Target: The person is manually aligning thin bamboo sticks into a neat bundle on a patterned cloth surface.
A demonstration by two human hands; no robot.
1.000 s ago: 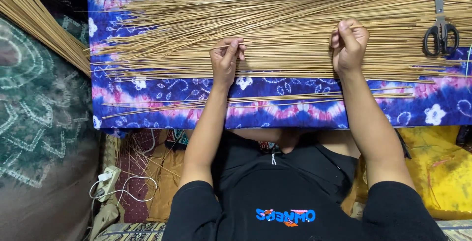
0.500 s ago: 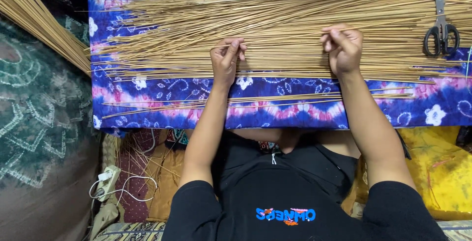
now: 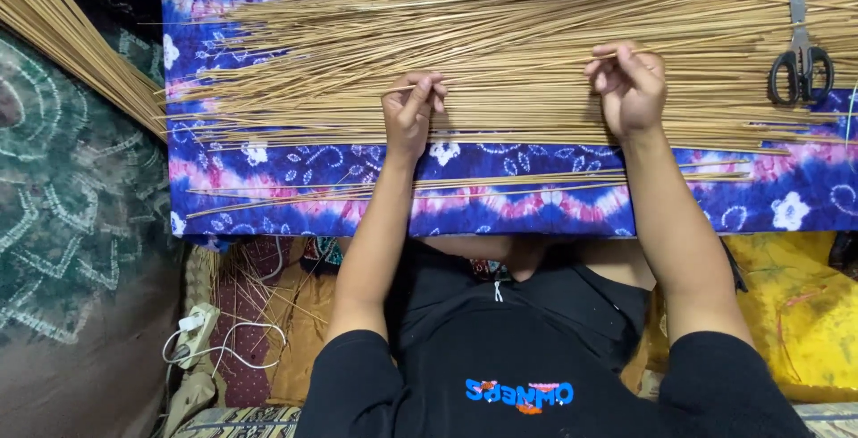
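Note:
A wide pile of thin tan sticks (image 3: 536, 36) lies spread across a blue and pink tie-dye cloth (image 3: 500, 210) over my lap. My left hand (image 3: 413, 114) rests on the pile's near edge, its fingertips pinched on a thin stick. To its right, my right hand (image 3: 631, 89) sits on the pile with its fingers curled around a thin stick. Whether both hands hold the same stick I cannot tell. A few separate sticks (image 3: 465, 186) lie apart on the cloth, nearer to me.
Black-handled scissors (image 3: 802, 67) lie on the sticks at the far right. Another bundle of sticks (image 3: 71, 45) slants across the upper left over a green patterned cloth (image 3: 80, 223). A power strip with white cable (image 3: 192, 340) sits lower left, with a yellow cloth (image 3: 795, 313) at lower right.
My right hand has shifted slightly left along the pile and curled its fingers tighter on a stick. My left hand has stayed almost in place.

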